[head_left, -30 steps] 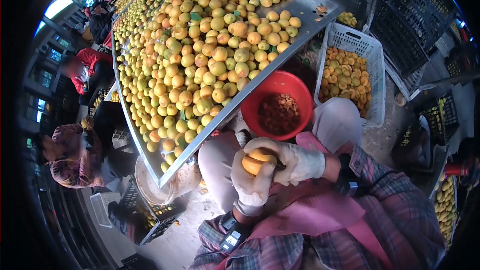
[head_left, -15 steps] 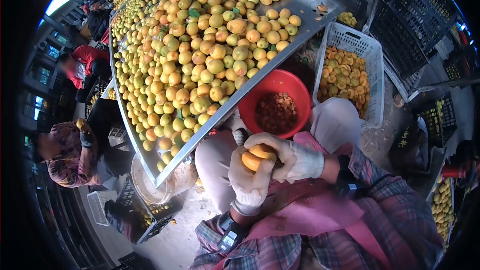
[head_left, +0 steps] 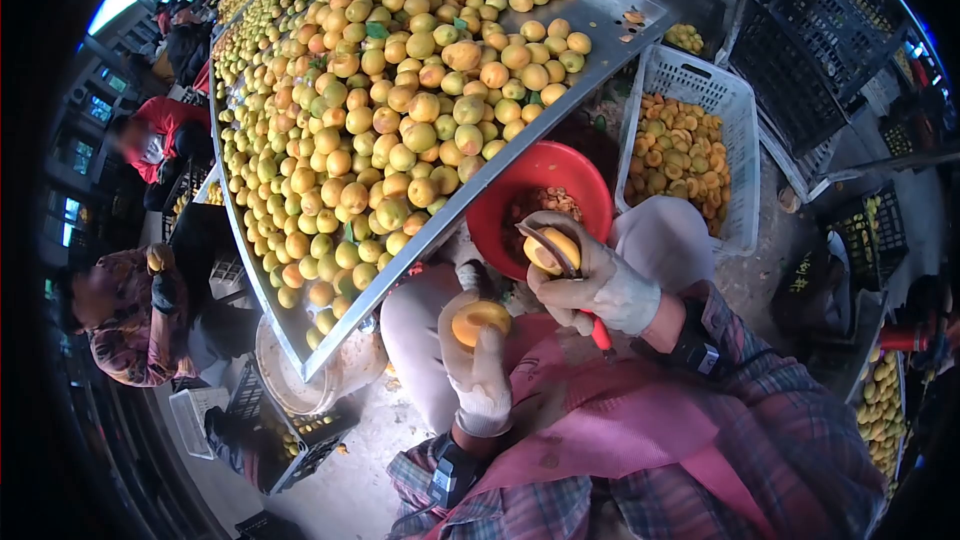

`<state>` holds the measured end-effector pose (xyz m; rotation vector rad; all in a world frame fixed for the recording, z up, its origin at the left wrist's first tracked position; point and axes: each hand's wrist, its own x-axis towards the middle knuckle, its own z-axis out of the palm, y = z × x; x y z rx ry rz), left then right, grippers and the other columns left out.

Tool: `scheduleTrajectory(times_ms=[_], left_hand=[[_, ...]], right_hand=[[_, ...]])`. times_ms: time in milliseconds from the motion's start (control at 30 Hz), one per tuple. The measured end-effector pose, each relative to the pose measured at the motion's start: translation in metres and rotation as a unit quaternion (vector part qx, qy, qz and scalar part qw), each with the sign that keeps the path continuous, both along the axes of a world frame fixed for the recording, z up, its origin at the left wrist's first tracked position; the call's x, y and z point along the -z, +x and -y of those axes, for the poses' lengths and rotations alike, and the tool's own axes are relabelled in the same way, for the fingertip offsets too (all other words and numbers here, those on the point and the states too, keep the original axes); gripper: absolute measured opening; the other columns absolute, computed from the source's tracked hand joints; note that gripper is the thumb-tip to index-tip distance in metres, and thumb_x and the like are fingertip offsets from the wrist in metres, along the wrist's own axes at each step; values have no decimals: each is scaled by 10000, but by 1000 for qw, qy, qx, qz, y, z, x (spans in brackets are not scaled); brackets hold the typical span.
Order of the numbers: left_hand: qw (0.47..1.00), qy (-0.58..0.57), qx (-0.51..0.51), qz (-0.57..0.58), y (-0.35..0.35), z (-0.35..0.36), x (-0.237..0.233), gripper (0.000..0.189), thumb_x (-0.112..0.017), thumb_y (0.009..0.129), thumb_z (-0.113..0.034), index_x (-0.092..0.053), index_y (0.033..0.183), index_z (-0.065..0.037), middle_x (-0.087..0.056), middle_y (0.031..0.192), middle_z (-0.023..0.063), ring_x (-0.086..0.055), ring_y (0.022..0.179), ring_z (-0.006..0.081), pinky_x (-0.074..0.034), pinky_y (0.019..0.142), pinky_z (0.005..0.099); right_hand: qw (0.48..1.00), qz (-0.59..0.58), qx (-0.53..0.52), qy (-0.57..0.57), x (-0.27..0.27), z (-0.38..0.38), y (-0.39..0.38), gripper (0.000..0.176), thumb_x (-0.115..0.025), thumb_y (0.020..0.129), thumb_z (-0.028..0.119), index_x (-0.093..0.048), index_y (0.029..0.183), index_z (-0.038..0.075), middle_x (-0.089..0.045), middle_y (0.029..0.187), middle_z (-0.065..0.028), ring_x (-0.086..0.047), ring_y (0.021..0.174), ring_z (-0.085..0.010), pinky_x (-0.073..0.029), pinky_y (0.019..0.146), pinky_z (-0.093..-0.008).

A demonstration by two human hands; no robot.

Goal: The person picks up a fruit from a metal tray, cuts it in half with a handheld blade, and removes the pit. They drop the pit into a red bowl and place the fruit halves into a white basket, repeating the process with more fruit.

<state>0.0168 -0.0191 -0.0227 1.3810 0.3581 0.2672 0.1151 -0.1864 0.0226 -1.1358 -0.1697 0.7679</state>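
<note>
My gloved left hand (head_left: 475, 365) is closed around an apricot half (head_left: 480, 322), its cut face turned up. To its right, my gloved right hand (head_left: 600, 285) grips the other apricot half (head_left: 550, 248), with a brown patch in its middle that looks like the pit. A dark curved edge lies along this half, and a red-handled tool (head_left: 601, 333) sticks out below the same hand; its working end is partly hidden. Just beyond my right hand is a red basin (head_left: 590, 172) holding brown pits (head_left: 556, 202).
Whole apricots (head_left: 400, 100) are heaped on a metal-rimmed table (head_left: 450, 215) in front of me. A white crate (head_left: 742, 175) of apricot halves stands at the right. Left are a white bucket (head_left: 300, 370) and a seated person (head_left: 130, 315). Black crates (head_left: 835, 15) stand at far right.
My hands were together around one apricot. They have moved apart, a half in each, the right hand going up and right toward the basin. The red handle now shows.
</note>
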Motion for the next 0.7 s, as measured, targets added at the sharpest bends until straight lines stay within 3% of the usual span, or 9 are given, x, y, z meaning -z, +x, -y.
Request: scheduleTrajectory(times_ms=[67,167,233,300,367,500,567,700], left_hand=[[999,2,35,-10,0,3,-4,478,-561,903,-160,-409,1314,32,-553,1131,125,-558,1008,190,-471,893,313],[994,-90,68,5,8,2,-9,536,-558,918,-231,-348,1375,-45,-539,1208,145,-587,1046,232,-538,858,348],[977,-176,121,-9,11,-2,-11,551,-551,903,-193,-337,1390,-48,-484,1314,167,-540,1163,275,-478,988,428],[972,-200,120,-12,12,-1,-17,537,-540,902,-188,-355,1387,-50,-472,1334,168,-524,1178,283,-437,1024,439],[942,-299,151,-17,13,0,-24,517,-543,904,-205,-387,1373,-54,-495,1312,159,-526,1177,269,-432,1021,416],[930,-328,165,-11,15,-4,-22,486,-543,914,-232,-428,1344,-37,-516,1289,152,-530,1164,250,-440,989,374],[928,-309,207,-35,16,-5,-23,476,-551,918,-236,-434,1333,-34,-580,1093,119,-561,959,195,-454,901,358],[926,-259,270,-50,18,-12,-14,408,-548,951,-257,-497,1266,-2,-613,994,91,-570,859,151,-470,834,303]], right_hand=[[1000,9,-9,-12,-6,3,-3,700,-560,839,-13,-254,1449,142,-539,855,-60,-512,497,-109,-389,396,-226],[999,-21,-36,17,-8,6,-4,718,-565,835,-17,-260,1460,162,-545,883,-62,-518,517,-112,-389,404,-228],[996,-48,-69,14,-7,7,-7,739,-577,824,-19,-268,1466,177,-552,898,-66,-514,521,-109,-393,414,-227],[995,-53,-76,21,-7,6,-10,745,-567,825,-11,-265,1477,185,-555,892,-69,-507,516,-107,-392,420,-224],[994,-72,-87,7,-8,7,-13,745,-544,831,-10,-260,1488,195,-558,882,-77,-503,510,-106,-392,422,-223],[992,-75,-94,25,-6,8,-12,756,-520,828,-18,-244,1500,192,-577,888,-94,-514,513,-107,-399,422,-225],[990,-67,-117,49,-2,9,-12,758,-529,854,-2,-212,1516,187,-598,899,-116,-526,508,-110,-414,426,-227],[983,-78,-157,60,4,4,-13,725,-556,887,81,-214,1518,176,-609,899,-116,-548,517,-106,-427,405,-222]])
